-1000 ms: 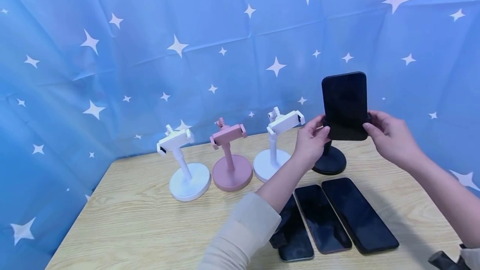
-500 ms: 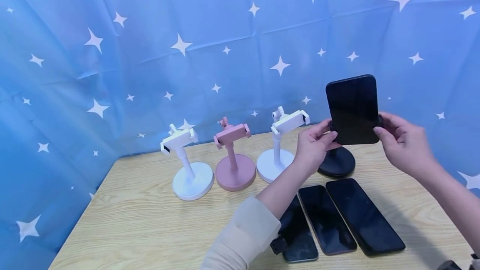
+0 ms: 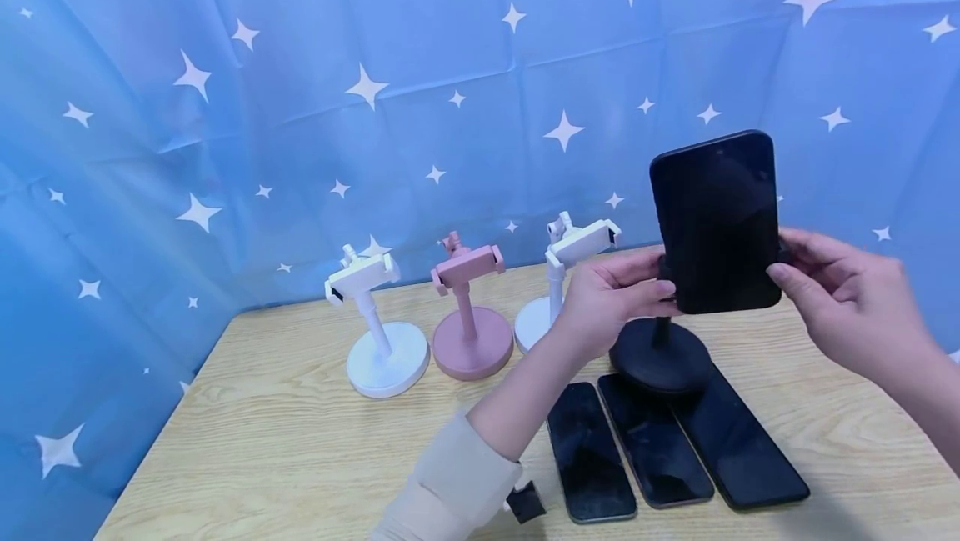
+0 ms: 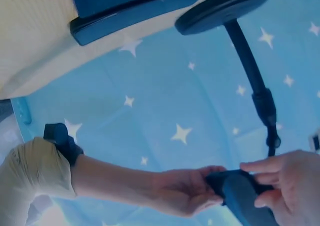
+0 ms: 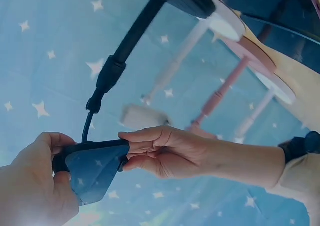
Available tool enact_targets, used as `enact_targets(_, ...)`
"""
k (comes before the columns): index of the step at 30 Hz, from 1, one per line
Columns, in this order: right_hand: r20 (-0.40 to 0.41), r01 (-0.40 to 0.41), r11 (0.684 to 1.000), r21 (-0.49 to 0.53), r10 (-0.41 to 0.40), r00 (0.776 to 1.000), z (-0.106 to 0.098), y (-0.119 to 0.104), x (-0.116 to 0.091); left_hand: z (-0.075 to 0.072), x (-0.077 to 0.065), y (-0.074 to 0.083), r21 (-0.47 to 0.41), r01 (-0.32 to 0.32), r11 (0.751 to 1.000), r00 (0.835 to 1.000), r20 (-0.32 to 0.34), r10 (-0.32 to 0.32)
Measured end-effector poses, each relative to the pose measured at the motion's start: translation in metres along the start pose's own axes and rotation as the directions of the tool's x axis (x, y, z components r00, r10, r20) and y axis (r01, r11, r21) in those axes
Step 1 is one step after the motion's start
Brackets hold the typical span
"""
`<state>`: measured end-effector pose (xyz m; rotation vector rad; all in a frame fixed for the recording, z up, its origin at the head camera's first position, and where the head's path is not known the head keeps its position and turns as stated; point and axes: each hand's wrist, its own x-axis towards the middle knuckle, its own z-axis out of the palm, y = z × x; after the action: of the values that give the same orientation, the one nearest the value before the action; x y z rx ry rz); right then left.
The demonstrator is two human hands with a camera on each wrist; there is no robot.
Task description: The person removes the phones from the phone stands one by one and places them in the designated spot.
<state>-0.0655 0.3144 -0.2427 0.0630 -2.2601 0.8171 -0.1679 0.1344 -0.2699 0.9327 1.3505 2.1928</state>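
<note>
A black smartphone [image 3: 718, 224] sits upright, slightly tilted, in the clamp of a black phone stand [image 3: 660, 358]. My left hand [image 3: 617, 299] pinches the clamp's left end, thumb in front and fingers behind. At the opposite end my right hand [image 3: 855, 299] pinches the same way, thumb at the phone's lower right edge. The stand's round base overlaps the tops of two phones in the head view. Its stem and joint [image 5: 107, 76] show in the right wrist view. The phone hides most of the clamp in the head view.
Left of the hands stand a white phone stand [image 3: 386, 358], a pink one [image 3: 471, 341] and another white one [image 3: 581, 245], partly behind my left hand. Three dark phones lie side by side in front: left [image 3: 591, 458], middle [image 3: 663, 458] and right [image 3: 757, 449]. A blue starry curtain [image 3: 300, 107] hangs behind the table [image 3: 262, 441].
The black stand with its phone has come nearer and a little to the right, both hands moving with it. Its base, earlier behind the lying phones, now overlaps them in view.
</note>
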Motion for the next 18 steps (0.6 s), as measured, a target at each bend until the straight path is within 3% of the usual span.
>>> enact_targets(5,0.011,0.067,0.990,0.123,-0.069,0.998,0.007,-0.013,-0.008,-0.009,-0.027,0.019,0.026,0.000,1.000,1.000,-0.012,0.000)
enact_targets(9,0.032,0.110,0.948,0.300,-0.126,0.992,0.018,-0.023,-0.010,-0.016,-0.050,0.033,0.036,-0.022,0.999,0.998,-0.058,0.024)
enact_targets(14,0.047,0.138,0.907,0.397,-0.171,0.984,0.035,-0.038,-0.014,-0.025,-0.077,0.045,0.027,-0.016,1.000,0.990,-0.141,0.020)
enact_targets(18,0.046,0.155,0.875,0.458,-0.197,0.979,0.052,-0.051,-0.018,-0.038,-0.096,0.048,0.057,-0.051,0.997,0.986,-0.157,0.059)
